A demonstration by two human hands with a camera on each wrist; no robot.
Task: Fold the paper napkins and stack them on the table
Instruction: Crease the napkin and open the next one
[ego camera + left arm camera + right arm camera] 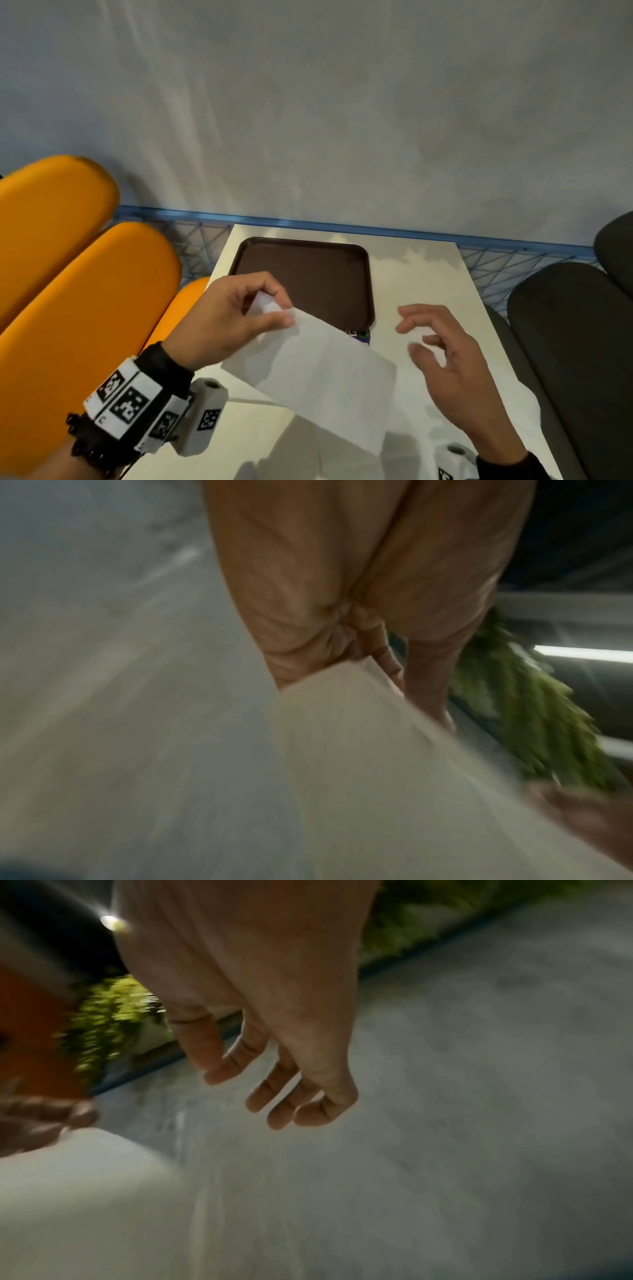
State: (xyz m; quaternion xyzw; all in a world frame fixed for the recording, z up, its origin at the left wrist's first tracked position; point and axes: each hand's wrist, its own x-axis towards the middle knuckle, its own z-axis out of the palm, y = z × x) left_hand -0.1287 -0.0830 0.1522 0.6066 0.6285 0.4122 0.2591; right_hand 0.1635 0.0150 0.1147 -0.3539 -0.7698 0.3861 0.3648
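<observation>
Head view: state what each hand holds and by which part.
Left hand pinches the white paper napkin by its upper corner. Right hand holds nothing.

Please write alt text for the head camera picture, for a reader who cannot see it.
The left hand pinches one corner of a white napkin and holds it above a white table, while the right hand hovers open beside it, holding nothing. A brown tray lies on the table behind the napkin, with orange seats to the left and dark seats to the right.
</observation>
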